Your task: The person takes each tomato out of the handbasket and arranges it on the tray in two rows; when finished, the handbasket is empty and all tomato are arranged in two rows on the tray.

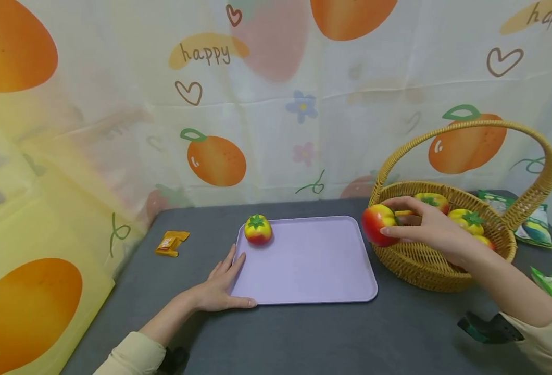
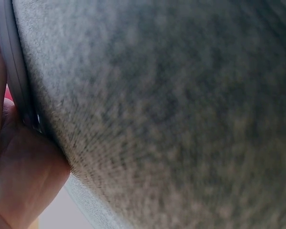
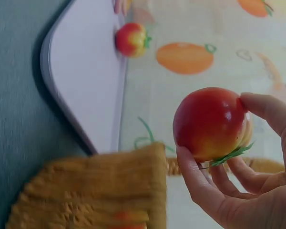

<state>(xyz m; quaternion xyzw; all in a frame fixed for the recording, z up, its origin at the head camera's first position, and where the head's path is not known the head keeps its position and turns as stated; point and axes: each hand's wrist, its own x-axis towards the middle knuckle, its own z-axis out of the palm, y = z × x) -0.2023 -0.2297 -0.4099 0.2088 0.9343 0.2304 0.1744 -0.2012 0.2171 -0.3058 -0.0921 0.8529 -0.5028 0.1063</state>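
Landmark: the flat lilac plastic tray is lying on the dark grey tabletop; every place below is being given relative to it.

Right hand: the right hand is hovering just off the tray's right edge, above the near-left rim of the woven wicker basket with the arched handle, and its fingers and thumb are curling round a red-and-yellow toy tomato with a green stalk.

Held tomato: it is hanging in the air beside the tray's far right corner, touching neither tray nor basket; the right wrist view is showing the fingertips pressing into its red side.

Left hand: the left hand is resting flat on the table with straight fingers along the tray's left edge, the thumb lying against the near left corner; it is gripping nothing.

Second tomato: a yellow-and-red toy tomato is sitting on the tray's far left corner.

Basket: it is standing just right of the tray, holding more toy tomatoes.

Wrapper: a small orange packet is lying well left of the tray.
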